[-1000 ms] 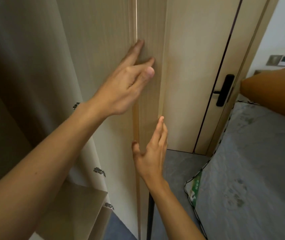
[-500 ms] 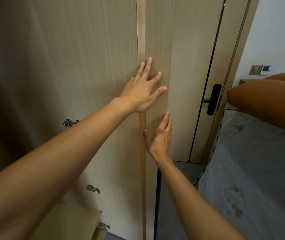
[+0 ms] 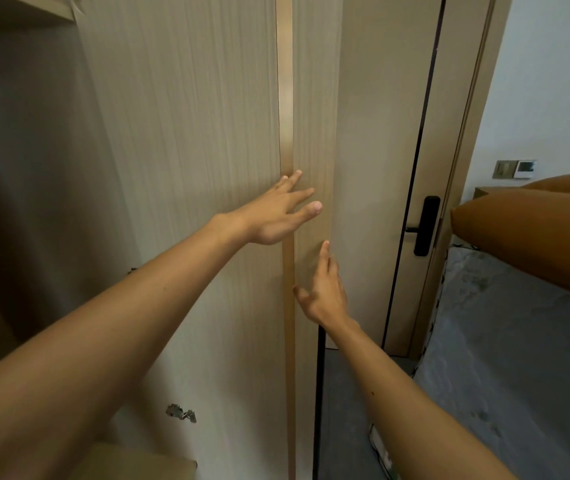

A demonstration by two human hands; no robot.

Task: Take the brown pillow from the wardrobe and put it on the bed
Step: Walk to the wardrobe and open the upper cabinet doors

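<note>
Since half a second ago, both of my hands sit slightly lower on the wardrobe front, and the door panel has swung nearer to flush, so more of the dark interior shows on the left. I see my left hand (image 3: 276,213) spread wide, holding nothing, its fingers splayed across the bronze edge strip (image 3: 285,98) of the wardrobe door (image 3: 190,150). Just below and to the right, my right hand (image 3: 325,292) is also open and empty, fingers together and pointing up along the narrow side panel (image 3: 314,98). 1 metal hinge (image 3: 181,413) shows low on the door's inner face. The brown pillow (image 3: 532,233) lies at the far right on the bed (image 3: 518,375), resting on the grey mattress and well apart from both hands. Beyond the wardrobe stands the room door (image 3: 380,133) with its black handle (image 3: 423,225), shut.
</note>
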